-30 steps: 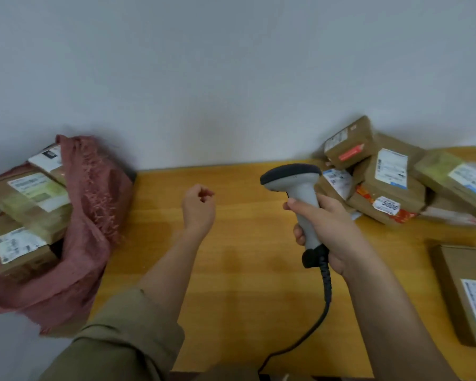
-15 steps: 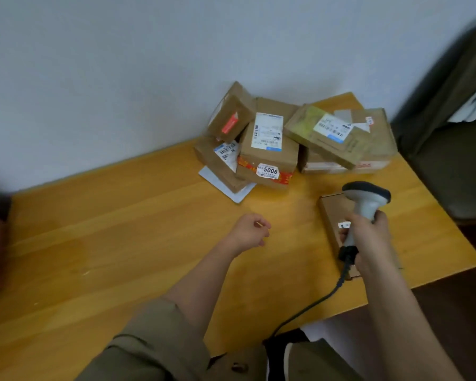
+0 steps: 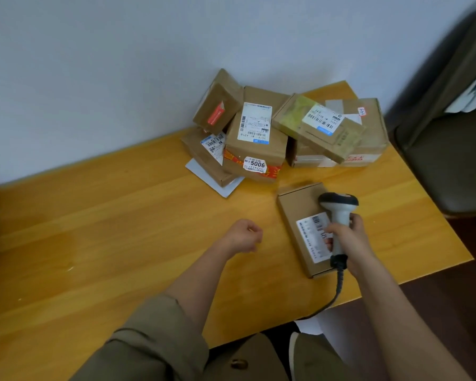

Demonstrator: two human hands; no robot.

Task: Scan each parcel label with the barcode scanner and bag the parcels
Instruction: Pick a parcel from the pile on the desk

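Right hand [image 3: 351, 240] wrapped around the handle of the barcode scanner [image 3: 338, 215], head up and facing away from the person, held over a flat brown parcel [image 3: 300, 207] lying alone on the wooden table [image 3: 107, 229]. White label [image 3: 312, 237] on the parcel's top, partly hidden behind scanner and fingers. Black cable [image 3: 333, 295] runs from the scanner's base toward 6 o'clock, off the table edge. Left hand [image 3: 243, 237] at 9 o'clock of the parcel, fingers curled into a loose fist, gripping nothing, wrist above the tabletop. At 12 o'clock of the parcel, against the wall, a pile of parcels [image 3: 259, 138], labels showing, one sticker reading 5006. Dark chair [image 3: 451, 166] at 3 o'clock, beside the table.
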